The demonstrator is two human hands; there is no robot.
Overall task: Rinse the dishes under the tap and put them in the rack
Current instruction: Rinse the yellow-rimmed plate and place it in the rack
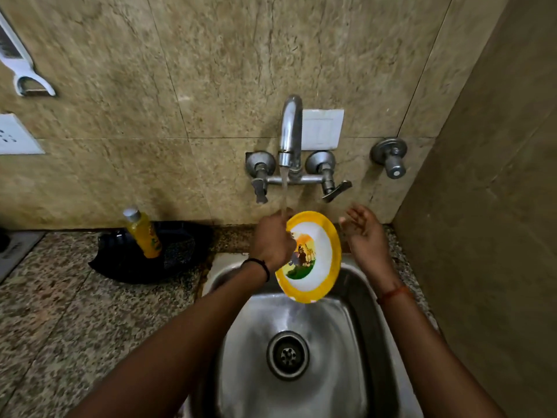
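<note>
Left hand [272, 241] gripping round yellow-rimmed picture plate [310, 257] under running chrome tap [290, 132]; right hand [363, 229] spread, empty; racking looking undone.

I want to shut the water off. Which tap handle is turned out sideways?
The right handle, nearest the open right hand; the left handle hangs straight down.

No writing can be read anywhere. The yellow bottle [144, 235] carries a label too blurred to make out, and the yellow-rimmed plate [310, 257] bears only a printed picture, no words.
</note>
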